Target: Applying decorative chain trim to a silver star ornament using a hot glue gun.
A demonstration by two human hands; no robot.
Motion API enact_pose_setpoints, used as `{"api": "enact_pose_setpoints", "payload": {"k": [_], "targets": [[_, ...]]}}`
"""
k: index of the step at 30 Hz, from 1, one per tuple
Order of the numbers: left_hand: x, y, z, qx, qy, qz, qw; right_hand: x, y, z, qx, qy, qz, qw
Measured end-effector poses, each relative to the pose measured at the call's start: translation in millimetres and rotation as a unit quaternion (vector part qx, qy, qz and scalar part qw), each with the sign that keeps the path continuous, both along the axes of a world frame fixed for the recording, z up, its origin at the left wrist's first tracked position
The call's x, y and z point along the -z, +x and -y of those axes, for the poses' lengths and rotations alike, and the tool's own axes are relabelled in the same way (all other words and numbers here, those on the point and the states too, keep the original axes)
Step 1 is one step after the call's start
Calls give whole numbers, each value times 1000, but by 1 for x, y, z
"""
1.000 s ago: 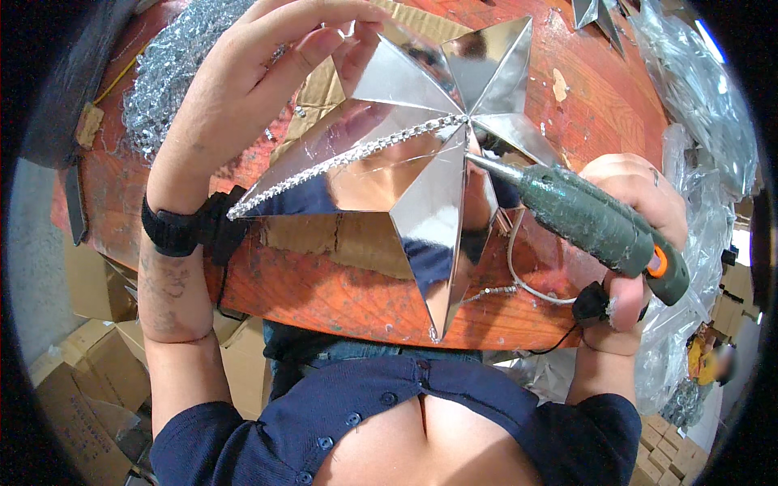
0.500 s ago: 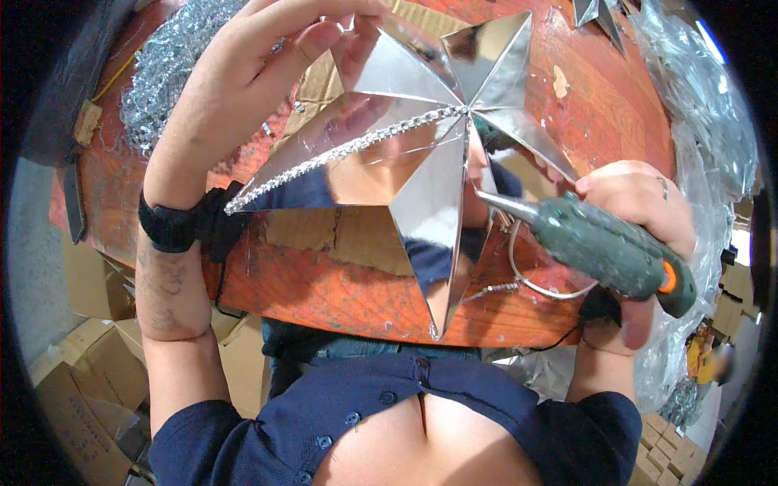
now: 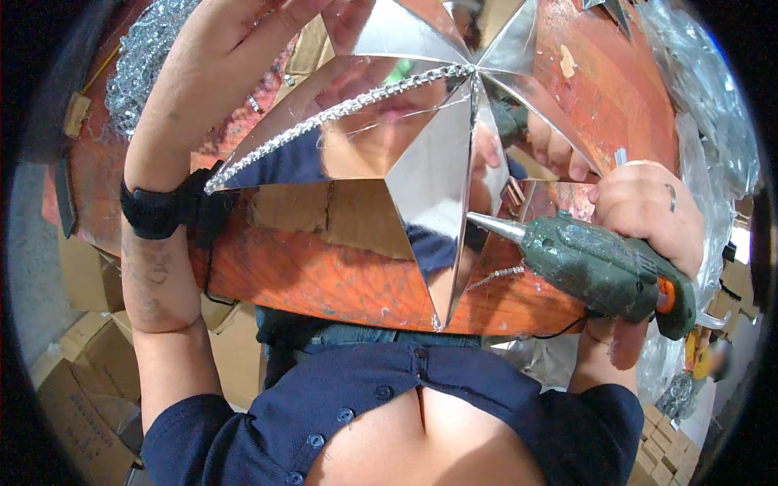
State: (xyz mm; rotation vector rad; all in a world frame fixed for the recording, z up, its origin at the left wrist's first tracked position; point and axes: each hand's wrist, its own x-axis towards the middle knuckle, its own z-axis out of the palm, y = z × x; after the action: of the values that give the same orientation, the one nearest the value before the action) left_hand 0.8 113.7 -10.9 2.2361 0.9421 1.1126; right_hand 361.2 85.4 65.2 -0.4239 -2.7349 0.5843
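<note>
A mirrored silver star with raised ridges is tilted up over the table. A rhinestone chain runs along the ridge of its left point, and thin glue threads hang beside it. At the upper edge, my left hand has its fingers closed on the star's upper-left point; the fingertips are partly cut off. My right hand grips a dark green glue gun with an orange trigger. The gun's metal nozzle is at the ridge of the star's lower point; contact cannot be told. A loose strand of rhinestone chain lies underneath.
Cardboard lies below the star on the worn red table. A heap of silver chain sits at far left, clear plastic wrap at right. Another silver star piece is at the top. Cardboard boxes stand lower left.
The star has shifted upward in the picture along with my left hand. The glue gun's nozzle has moved down along the lower ridge, away from the star's centre.
</note>
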Motion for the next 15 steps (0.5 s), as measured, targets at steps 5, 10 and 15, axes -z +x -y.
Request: {"api": "enact_pose_setpoints", "payload": {"k": [5,10,15], "targets": [[0,-2,-5,31,34,-25,999,-14,4,-9,-62,-28,96,993],[5,1,-4,57,-9,38,998,-8,2,-3,-45,-16,63,997],[-2,-2,-6,23,94,-66,993,-9,4,0,-36,-20,65,997]]}}
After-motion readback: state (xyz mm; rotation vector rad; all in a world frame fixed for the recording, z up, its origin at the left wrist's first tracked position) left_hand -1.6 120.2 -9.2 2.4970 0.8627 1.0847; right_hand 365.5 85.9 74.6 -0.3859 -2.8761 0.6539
